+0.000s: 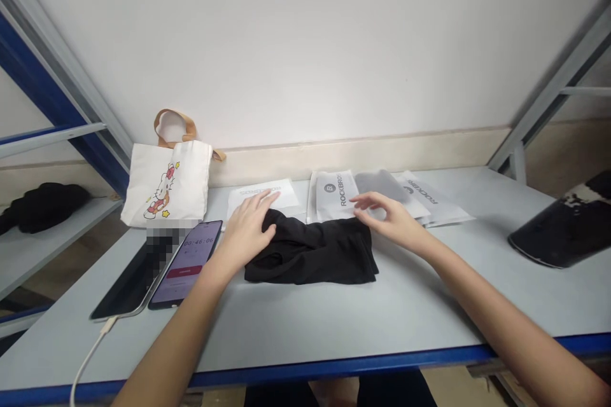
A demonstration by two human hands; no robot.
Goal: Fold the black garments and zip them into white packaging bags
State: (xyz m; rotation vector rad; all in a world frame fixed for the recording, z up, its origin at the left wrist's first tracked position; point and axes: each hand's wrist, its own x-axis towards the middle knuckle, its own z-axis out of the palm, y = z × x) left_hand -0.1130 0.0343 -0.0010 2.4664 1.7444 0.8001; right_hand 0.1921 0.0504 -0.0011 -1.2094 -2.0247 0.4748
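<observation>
A black piece of cloth (315, 251), folded into a rough rectangle, lies flat on the grey table in front of me. At its left end my left hand (251, 222) rests with fingers stretched out toward the back, the thumb by the fabric. Over the cloth's upper right corner hovers my right hand (386, 216), its fingers apart and slightly bent, holding nothing. Behind the cloth lie a white printed packet (267, 194) near my left fingertips and a frosted pouch (331, 194) marked ROCKBROS near my right. Exactly what kind of garment the cloth is, I cannot tell.
Two phones lie at the left: a dark one (128, 283) with a white cable (90, 350) and one showing a timer (191, 261). A white tote bag (167, 184) stands behind them. More pouches (436, 197) lie at the back right, and a dark object (563, 229) at far right.
</observation>
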